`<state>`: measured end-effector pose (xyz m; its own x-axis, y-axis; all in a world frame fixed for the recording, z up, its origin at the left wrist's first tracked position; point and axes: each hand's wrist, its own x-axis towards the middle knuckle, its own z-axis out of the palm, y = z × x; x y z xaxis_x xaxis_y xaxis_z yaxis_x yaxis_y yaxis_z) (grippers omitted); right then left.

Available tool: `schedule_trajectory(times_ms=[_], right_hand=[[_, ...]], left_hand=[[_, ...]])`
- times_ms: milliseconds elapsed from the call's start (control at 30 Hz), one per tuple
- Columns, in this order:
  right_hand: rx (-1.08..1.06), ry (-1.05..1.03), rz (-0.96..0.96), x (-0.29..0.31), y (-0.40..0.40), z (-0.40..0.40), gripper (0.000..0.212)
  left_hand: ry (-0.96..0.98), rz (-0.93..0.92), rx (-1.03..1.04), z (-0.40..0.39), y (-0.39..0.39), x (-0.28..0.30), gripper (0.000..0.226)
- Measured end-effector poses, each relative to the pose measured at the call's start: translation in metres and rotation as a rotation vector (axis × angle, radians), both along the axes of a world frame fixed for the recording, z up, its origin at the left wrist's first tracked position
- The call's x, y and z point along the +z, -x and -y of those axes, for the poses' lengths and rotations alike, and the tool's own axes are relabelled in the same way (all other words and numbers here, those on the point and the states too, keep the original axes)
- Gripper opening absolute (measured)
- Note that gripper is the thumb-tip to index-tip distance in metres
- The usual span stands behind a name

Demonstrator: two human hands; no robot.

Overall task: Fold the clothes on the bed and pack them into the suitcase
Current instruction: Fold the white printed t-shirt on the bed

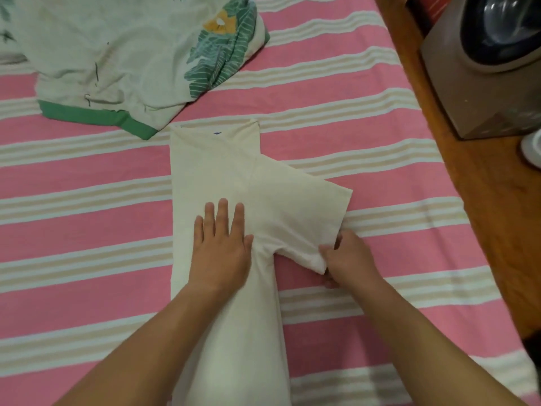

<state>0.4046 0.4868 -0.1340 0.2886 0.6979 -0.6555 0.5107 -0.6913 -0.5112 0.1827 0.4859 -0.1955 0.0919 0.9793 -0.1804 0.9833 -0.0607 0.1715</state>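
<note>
On shirt [222, 177]: left hand [221, 247] flat, right hand [348, 259] pinching sleeve [301, 212].

A single head-worn view looks forward and steeply down from above the near edge of the bed [87, 230]; the wide lens bows the pink stripes and the bed's right edge; both forearms enter from the bottom, the left hand [221, 247] and right hand [349, 259] sitting close below centre; the far side of the bed fills the top; the wooden floor [483, 200] runs down the right; no second view overlaps it.
</note>
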Motion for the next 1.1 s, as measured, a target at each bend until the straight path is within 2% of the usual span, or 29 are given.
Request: schedule_trajectory(times_ms=[67,133,233,300,333,433,567,667,733,833,933,1000,1033,1100], right_hand=[[0.089,0.149,-0.01,0.003,-0.011,-0.003,0.009],[0.066,0.169,0.038,0.006,-0.023,-0.02,0.024],[0.046,-0.088,0.296,0.002,-0.038,-0.063,0.039],[0.107,-0.171,0.26,0.0,-0.033,-0.085,0.052],[0.169,-0.159,0.24,-0.003,-0.029,-0.094,0.05],[0.285,-0.067,0.25,-0.005,-0.027,-0.111,0.022],[0.176,0.009,0.037,0.013,-0.031,-0.121,0.017],[0.171,0.082,-0.063,0.03,-0.027,-0.124,0.01],[0.178,0.065,-0.124,0.044,-0.017,-0.128,0.009],[0.195,-0.013,-0.275,0.07,0.014,-0.136,0.029],[0.293,-0.002,-0.515,0.086,0.065,-0.137,0.035],[0.385,0.025,-0.569,0.083,0.097,-0.134,0.024],[0.413,0.005,-0.531,0.077,0.108,-0.132,0.019],[0.428,-0.108,-0.329,0.06,0.115,-0.132,0.014]], left_hand=[[-0.128,0.059,-0.04,0.007,-0.014,0.015,0.067],[-0.222,0.192,-0.224,0.023,-0.034,0.022,0.06],[-0.182,0.185,-0.483,0.04,-0.061,0.019,0.036],[-0.181,0.152,-0.475,0.038,-0.072,0.019,0.022],[-0.176,0.134,-0.47,0.035,-0.077,0.02,0.02],[-0.042,0.018,-0.468,0.03,-0.102,0.026,0.037],[0.196,-0.122,-0.279,0.012,-0.14,0.044,0.031],[0.247,-0.087,-0.197,-0.002,-0.144,0.053,0.025],[0.183,0.113,-0.095,-0.001,-0.129,0.063,0.021],[0.02,0.474,0.185,0.019,-0.082,0.088,0.022],[0.197,0.819,0.562,0.045,-0.029,0.105,0.026],[0.377,0.893,0.734,0.061,0.003,0.098,0.026],[0.449,0.895,0.773,0.066,0.015,0.091,0.028],[0.548,0.95,0.871,0.071,0.03,0.079,0.03]])
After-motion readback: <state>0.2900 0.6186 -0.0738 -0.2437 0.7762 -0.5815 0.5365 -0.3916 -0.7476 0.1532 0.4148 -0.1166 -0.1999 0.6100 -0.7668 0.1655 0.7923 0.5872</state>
